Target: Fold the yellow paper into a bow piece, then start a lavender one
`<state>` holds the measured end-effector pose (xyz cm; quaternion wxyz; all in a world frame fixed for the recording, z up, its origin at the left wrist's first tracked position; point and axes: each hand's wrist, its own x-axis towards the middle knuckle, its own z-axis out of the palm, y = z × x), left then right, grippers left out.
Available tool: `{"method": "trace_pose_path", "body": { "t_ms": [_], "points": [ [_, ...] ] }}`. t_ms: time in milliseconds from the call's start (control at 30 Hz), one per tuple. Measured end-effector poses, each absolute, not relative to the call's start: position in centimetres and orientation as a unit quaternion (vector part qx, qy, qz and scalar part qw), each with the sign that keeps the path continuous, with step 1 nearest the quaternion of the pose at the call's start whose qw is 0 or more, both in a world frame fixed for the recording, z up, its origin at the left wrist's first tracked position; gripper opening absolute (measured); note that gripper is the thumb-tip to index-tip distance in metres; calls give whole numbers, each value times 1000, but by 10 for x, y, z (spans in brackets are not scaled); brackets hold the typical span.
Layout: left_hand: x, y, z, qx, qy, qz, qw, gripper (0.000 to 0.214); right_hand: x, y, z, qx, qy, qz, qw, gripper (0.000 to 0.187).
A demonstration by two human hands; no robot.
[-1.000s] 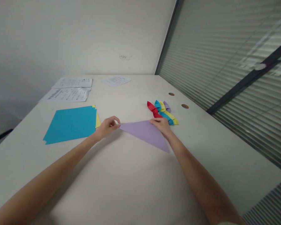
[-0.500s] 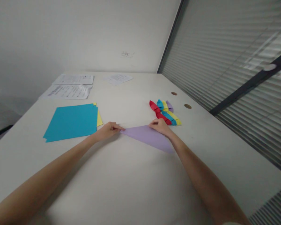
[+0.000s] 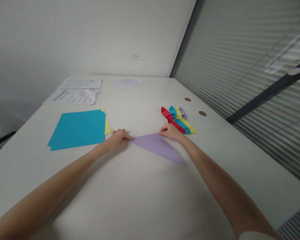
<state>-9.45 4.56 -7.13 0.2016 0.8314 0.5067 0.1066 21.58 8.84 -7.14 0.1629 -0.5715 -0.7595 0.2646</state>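
Observation:
A purple sheet of paper [image 3: 157, 146], folded into a triangle, lies on the white table between my hands. My left hand [image 3: 118, 138] is closed on its left corner, with the fingertips pressed at the tip. Around its top edge, the fingers of my right hand [image 3: 170, 131] pinch the paper. Just behind my right hand sit several folded paper pieces [image 3: 178, 120] in red, blue, yellow and purple. To the left of my left hand is a stack of blue paper sheets [image 3: 78, 129], with yellow paper [image 3: 107, 126] showing from under its right side.
Printed white sheets [image 3: 76, 96] lie at the back left of the table [image 3: 130, 196], and another printed sheet [image 3: 128, 83] is at the back middle. Two round brown spots [image 3: 202, 113] mark the right side. A wall stands behind; window blinds [image 3: 252, 66] run along the right.
The far edge of the purple paper by my right arm has shifted slightly, while both hands stay on the sheet. The whole view has moved a little.

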Motion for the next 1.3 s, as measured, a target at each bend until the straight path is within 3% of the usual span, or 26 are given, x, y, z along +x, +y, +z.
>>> {"method": "trace_pose_path", "body": {
  "t_ms": [467, 667, 867, 967, 1067, 1300],
  "points": [
    [-99, 48, -75, 857, 474, 54, 194, 38, 215, 93, -59, -608, -766, 205, 35, 16],
    [-103, 42, -77, 920, 371, 98, 75, 43, 206, 91, -48, -622, -758, 198, -10, 22],
    [-96, 36, -69, 961, 263, 81, -12, 33, 203, 95, -42, -630, -747, 209, -36, 25],
    [-86, 21, -63, 956, 281, 67, -51, 29, 202, 96, -43, -633, -744, 211, -40, 25],
    [-70, 2, -58, 940, 329, 57, -72, 37, 200, 96, -44, -633, -743, 214, -44, 24],
    [-48, -15, -66, 914, 403, 27, -45, 30, 196, 96, -43, -631, -744, 211, -57, 25]
  ]
}}
